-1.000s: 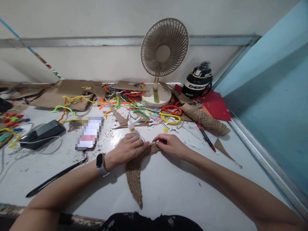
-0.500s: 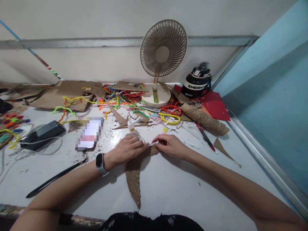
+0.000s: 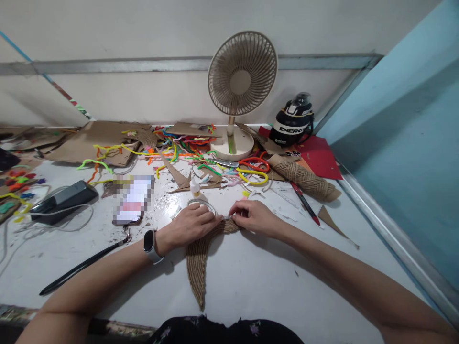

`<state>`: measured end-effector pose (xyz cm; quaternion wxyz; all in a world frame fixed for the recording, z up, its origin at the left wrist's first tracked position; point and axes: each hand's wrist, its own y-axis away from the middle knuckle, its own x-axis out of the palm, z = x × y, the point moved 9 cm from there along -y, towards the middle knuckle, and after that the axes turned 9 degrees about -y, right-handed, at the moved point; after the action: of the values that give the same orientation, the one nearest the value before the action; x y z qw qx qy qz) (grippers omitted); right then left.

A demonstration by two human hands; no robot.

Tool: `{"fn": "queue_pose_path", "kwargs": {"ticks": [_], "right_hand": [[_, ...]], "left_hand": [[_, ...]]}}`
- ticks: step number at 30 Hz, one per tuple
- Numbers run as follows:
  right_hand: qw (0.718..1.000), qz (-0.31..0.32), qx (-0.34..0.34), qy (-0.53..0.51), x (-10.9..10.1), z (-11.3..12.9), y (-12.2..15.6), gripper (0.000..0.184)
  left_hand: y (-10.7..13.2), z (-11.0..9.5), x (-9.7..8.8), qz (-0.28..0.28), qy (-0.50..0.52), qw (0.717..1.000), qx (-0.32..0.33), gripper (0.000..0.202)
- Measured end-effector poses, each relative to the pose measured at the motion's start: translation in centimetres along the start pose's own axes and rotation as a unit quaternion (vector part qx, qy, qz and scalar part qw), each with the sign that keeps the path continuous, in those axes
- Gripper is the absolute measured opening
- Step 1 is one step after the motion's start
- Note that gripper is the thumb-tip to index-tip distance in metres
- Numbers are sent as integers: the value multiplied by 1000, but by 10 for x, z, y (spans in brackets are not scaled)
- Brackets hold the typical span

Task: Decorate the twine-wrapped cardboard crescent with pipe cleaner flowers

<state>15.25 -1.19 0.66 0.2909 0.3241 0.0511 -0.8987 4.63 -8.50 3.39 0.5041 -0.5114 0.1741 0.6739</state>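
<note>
A curved, pointed piece wrapped in brown jute cord (image 3: 198,265) lies on the white table (image 3: 251,282) in front of me. My left hand (image 3: 188,224), with a watch on the wrist, presses down on its upper part with fingers closed over it. My right hand (image 3: 253,217) pinches the upper end of the piece, where a thin pale strip shows between the two hands. A small glue bottle (image 3: 195,187) stands just behind my left hand.
A desk fan (image 3: 238,91) stands at the back, with a dark bottle (image 3: 292,123) and red paper (image 3: 319,155) to its right. Coloured pipe cleaners (image 3: 179,145), cardboard pieces, a jute spool (image 3: 304,179), a red pen (image 3: 304,203), a phone (image 3: 133,198) and a black box (image 3: 62,199) lie around.
The jute piece has turned slightly, its lower tip swinging left. My right hand's fingertips have moved closer to the left hand's, and a pale strip now shows between them.
</note>
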Motion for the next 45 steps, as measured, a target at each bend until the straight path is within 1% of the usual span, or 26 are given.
{"fn": "queue_pose_path", "kwargs": {"ticks": [7,12,17,22,28,35,39,45], "right_hand": [[1000,23,18,7,4,-3,0,11],[999,36,11,3,1,2,2,10],[999,26,24,-19,-3,2,1,14],[997,55,37,-42,4,-3,1,18],[998,41,56,-1,1,-7,1,16],[997,57,49,-2,5,-9,2,13],[998,50,44,7,5,-8,2,11],[998,52,40,17,3,-7,3,14]], "left_hand": [[1,-2,4,10,-6,1000,-13,25],[1,-4,7,16,-9,1000,-21,24],[1,-5,11,30,2,999,-28,24],[-2,-6,11,35,14,999,-27,22],[-6,-6,10,34,11,999,-31,23],[-6,-7,11,36,10,999,-31,24],[-7,-7,12,34,2,999,-33,24],[-6,-7,17,57,3,998,-35,26]]}}
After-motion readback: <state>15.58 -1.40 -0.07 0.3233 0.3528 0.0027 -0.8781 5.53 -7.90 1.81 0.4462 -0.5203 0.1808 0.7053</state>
